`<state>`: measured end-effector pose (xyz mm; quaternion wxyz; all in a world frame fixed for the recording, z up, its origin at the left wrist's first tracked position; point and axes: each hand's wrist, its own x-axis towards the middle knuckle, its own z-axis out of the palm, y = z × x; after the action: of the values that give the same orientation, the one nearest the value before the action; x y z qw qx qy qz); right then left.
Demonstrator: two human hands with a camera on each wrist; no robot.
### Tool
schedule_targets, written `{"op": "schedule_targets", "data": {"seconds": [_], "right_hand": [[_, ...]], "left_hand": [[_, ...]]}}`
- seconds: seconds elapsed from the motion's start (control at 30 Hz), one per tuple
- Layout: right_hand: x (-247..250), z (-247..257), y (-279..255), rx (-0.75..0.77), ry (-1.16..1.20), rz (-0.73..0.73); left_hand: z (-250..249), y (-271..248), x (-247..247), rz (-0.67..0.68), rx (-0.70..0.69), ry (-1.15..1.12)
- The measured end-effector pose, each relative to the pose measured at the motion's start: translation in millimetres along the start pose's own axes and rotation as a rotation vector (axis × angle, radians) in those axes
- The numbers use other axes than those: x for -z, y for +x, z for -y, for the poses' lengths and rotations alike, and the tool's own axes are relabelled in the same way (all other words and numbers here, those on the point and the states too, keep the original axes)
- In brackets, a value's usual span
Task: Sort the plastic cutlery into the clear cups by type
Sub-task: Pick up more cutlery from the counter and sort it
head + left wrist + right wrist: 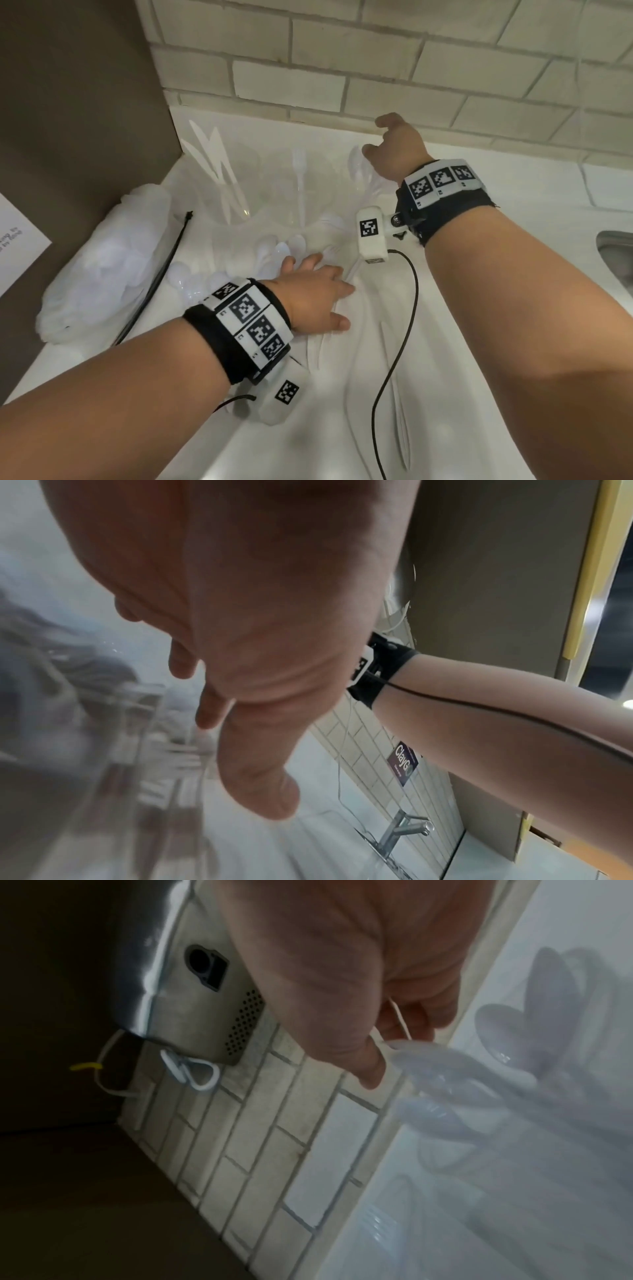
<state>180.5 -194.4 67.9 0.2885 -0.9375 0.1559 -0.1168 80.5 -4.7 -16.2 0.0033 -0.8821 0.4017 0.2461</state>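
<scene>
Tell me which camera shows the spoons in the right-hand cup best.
The right wrist view: the spoons sit close, bowls up, beside the right hand. The head view shows them faint behind that hand; the left wrist view doesn't clearly show them.

Brown panel (78, 113) blocks left; tiled wall (342, 61) behind cups (226, 192); counter (496, 212) open right.
</scene>
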Motion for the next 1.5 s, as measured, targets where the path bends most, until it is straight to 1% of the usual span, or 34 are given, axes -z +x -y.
{"op": "schedule_targets", "data": {"seconds": [0.1, 0.23, 0.27, 0.3, 0.33, 0.4, 0.43, 0.47, 0.57, 0.7, 0.83, 0.93, 1.03, 1.1, 1.2, 1.33, 1.4, 1.5], "right_hand": [[12, 2, -6, 0.076, -0.017, -0.086], [23, 7, -36, 0.246, -0.02, -0.279], [25, 7, -46, 0.245, -0.035, -0.269], [25, 4, -54, 0.209, -0.085, -0.192], [21, -2, -61, 0.144, -0.179, -0.049], [4, -22, -67, 0.016, -0.419, 0.294], [-9, -34, -68, -0.003, -0.524, 0.399], [-20, -44, -67, -0.004, -0.59, 0.45], [-43, -64, -67, -0.029, -0.622, 0.483], [-52, -70, -70, -0.021, -0.633, 0.447], [-54, -63, -73, 0.016, -0.65, 0.435], [-54, -54, -83, 0.051, -0.721, 0.43], [-54, -42, -94, 0.159, -0.829, 0.419], [-55, -35, -96, 0.197, -0.873, 0.445], [-56, -27, -96, 0.18, -0.886, 0.504], [-53, -19, -91, 0.17, -0.858, 0.502], [-51, -16, -92, 0.182, -0.88, 0.521], [-48, -15, -93, 0.178, -0.89, 0.52]], "left_hand": [[-4, 8, -1, -0.006, 0.02, -0.003], [-5, 11, -2, -0.074, 0.044, -0.038], [-5, 11, -3, -0.094, 0.054, -0.053], [-4, 11, -4, -0.117, 0.064, -0.072], [-4, 10, -5, -0.14, 0.071, -0.093], [-3, 9, -4, -0.161, 0.067, -0.13], [-4, 9, -4, -0.151, 0.053, -0.124], [-4, 10, -3, -0.126, 0.036, -0.098], [-7, 14, -2, -0.055, 0.018, -0.017], [-9, 19, -2, -0.072, 0.021, -0.012], [-10, 19, -2, -0.094, 0.036, -0.014], [-12, 20, -3, -0.088, 0.041, 0.006], [-15, 20, -4, -0.083, 0.051, 0.008], [-17, 20, -4, -0.078, 0.063, 0.008], [-17, 19, -3, -0.085, 0.073, -0.011], [-11, 17, -4, -0.119, 0.056, 0.018], [-9, 19, -6, -0.165, 0.073, 0.058], [-7, 23, -6, -0.252, 0.122, 0.035]]}}
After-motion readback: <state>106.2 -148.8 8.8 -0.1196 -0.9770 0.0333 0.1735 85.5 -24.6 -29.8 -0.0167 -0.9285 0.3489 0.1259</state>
